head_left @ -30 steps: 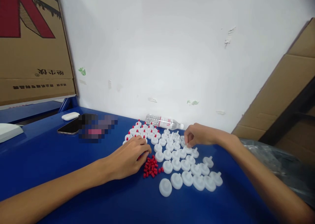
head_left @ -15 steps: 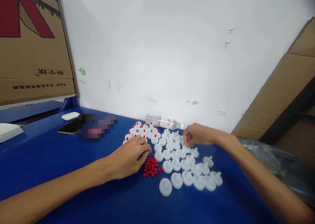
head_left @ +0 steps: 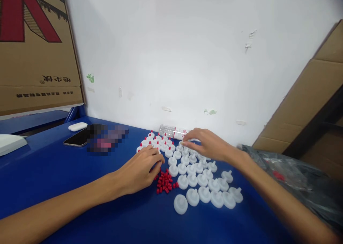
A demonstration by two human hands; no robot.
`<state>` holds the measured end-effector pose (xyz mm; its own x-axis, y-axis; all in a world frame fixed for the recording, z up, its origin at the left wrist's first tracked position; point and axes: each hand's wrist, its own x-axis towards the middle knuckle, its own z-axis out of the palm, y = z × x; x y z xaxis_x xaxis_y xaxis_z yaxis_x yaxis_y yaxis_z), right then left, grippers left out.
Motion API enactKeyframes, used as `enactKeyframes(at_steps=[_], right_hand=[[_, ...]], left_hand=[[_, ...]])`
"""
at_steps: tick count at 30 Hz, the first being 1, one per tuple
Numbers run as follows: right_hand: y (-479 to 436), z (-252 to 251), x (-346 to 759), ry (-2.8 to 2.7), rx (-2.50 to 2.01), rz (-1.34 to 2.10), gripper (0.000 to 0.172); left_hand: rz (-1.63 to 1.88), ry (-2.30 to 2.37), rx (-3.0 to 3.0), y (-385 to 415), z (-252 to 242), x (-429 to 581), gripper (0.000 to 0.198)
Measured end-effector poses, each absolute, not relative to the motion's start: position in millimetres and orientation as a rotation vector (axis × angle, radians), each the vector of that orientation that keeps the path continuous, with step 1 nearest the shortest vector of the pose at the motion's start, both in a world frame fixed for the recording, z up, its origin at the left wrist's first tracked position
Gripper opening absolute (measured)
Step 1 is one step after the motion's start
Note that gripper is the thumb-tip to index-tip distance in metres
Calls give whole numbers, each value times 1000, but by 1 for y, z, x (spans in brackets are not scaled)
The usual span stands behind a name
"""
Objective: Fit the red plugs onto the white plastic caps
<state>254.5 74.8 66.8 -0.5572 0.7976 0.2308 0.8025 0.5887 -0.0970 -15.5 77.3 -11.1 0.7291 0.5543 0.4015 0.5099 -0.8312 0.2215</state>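
Note:
My left hand (head_left: pixel 143 169) rests low over the blue table, just left of a loose pile of small red caps (head_left: pixel 164 182). Its fingers are curled together, and what they hold, if anything, is hidden. My right hand (head_left: pixel 205 142) hovers over the back of a group of white nozzle lids (head_left: pixel 202 179), with thumb and fingers apart and nothing seen between them. Behind my left hand stand several white lids with red tips (head_left: pixel 157 144); the hand covers some of them.
A clear plastic bottle (head_left: pixel 167 130) lies against the wall, partly behind my right hand. On the left are a phone (head_left: pixel 76 137) and a white oval case (head_left: pixel 77 126). Cardboard (head_left: pixel 40 65) stands at far left; a dark plastic bag (head_left: pixel 300 179) lies at right.
My right hand has moved left and back from the white lids' right side, and its fingers have parted. My left hand has hardly moved.

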Motion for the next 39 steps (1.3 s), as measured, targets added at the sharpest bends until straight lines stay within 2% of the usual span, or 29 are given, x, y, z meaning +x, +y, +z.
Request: enactKeyframes(at_steps=[6,12,19,23,28,39], right_hand=[[74,32,224,-2715,-1054,-106,43],[76,11,216,-2725,-1050,-247,48],[70,24,214,-2595,-1030,-461,35],[66,28,209,-2600,-915,-598,15],[60,27,199,-2622,-727,-700,16],[51,34,193,-2497,-520,-933,25]], left_hand=[[806,931,2759,78,-12,-16,24],[891,967,2733,78,-7,-17,25],[1001,1019,2702,75,-1,-20,20],[974,1027,2692,74,0,-19,20],[910,945,2715,76,-1,-17,12],[959,777,2287,78,0,-18,46]])
